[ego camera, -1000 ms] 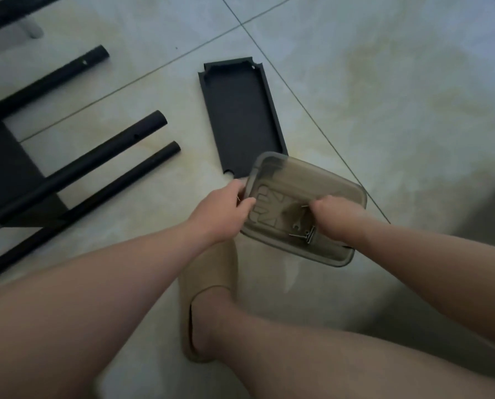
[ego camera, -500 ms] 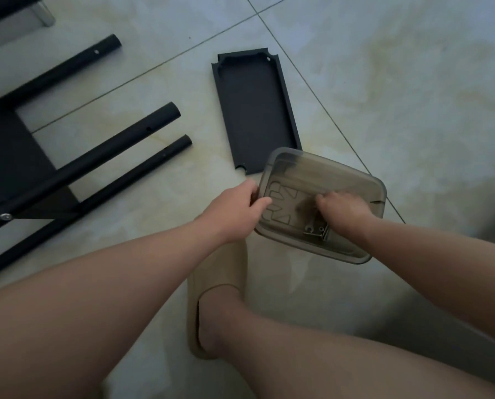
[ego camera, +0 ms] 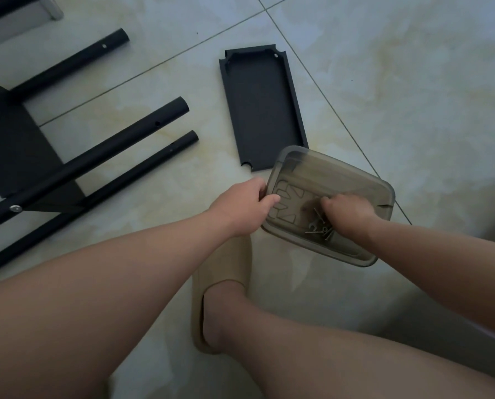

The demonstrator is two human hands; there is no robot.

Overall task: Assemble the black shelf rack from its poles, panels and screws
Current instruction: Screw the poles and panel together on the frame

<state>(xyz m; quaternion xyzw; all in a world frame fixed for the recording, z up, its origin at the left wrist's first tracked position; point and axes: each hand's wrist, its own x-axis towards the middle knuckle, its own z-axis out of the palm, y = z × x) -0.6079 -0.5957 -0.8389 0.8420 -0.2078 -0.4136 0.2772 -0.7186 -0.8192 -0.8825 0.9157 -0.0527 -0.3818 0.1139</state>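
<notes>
On pale floor tiles (ego camera: 413, 96), we grip the rim of a smoky clear box (ego camera: 341, 180) with our left hand (ego camera: 240, 208). Thin grey screws (ego camera: 321, 230) lie inside, just beside our right hand (ego camera: 347, 211); we cannot tell whether its curled fingers hold any.

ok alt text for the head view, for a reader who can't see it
Seen from above, a person's left hand grips the rim of a smoky plastic tub while the right hand reaches among loose screws inside it. A black panel and black poles lie on the tiled floor beyond.
</notes>
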